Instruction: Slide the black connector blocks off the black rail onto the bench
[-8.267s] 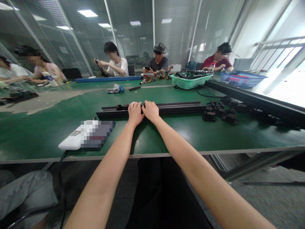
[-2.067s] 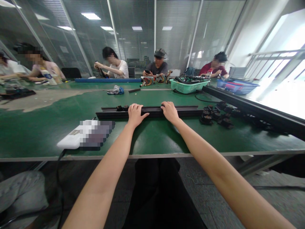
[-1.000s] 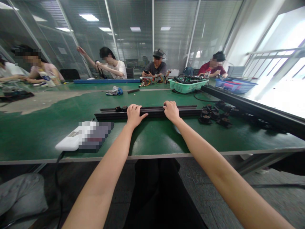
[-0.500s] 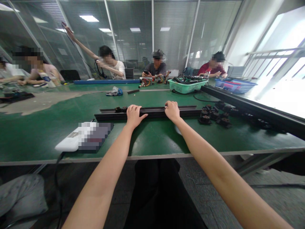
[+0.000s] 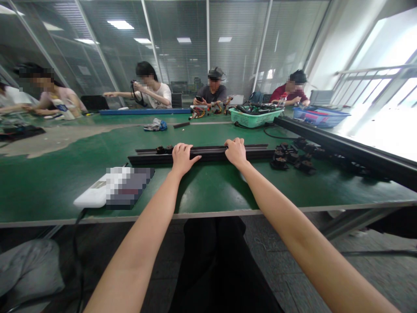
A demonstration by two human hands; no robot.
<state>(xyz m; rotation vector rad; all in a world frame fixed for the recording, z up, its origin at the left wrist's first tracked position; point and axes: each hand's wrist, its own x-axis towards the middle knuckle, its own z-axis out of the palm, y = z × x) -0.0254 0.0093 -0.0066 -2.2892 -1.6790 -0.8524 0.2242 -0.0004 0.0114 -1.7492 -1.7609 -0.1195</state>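
Left fingers draped over black rail, thumb apart, right fingers curled, both grips hidden

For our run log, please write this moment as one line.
left hand: on black rail | right hand: curled over same rail, grip partly hidden | black parts: by rail's right end | green basket: farther back
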